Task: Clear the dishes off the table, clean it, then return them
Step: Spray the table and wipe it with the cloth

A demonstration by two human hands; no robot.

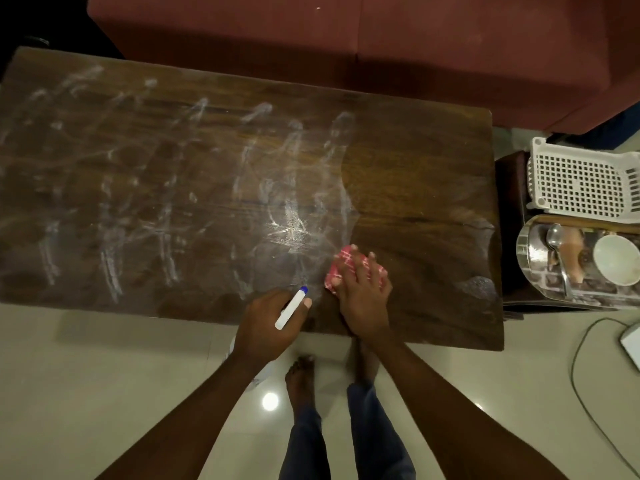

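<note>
One head-worn wide-angle view, facing steeply down, close over the near edge of the table (415,174), sofa (450,46) beyond.

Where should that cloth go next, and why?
Probably leftward: the right hand presses the cloth at the edge of the white streaks, which cover the left and middle of the table, while its right end looks wiped. The left hand holds a sprayer.

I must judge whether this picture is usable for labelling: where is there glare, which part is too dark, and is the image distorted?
Head view: a glare spot shines on the streaked table near the cloth; a round light reflection glows on the floor; the upper left corner is almost black; the table's edges bow, as from a wide-angle lens.
</note>
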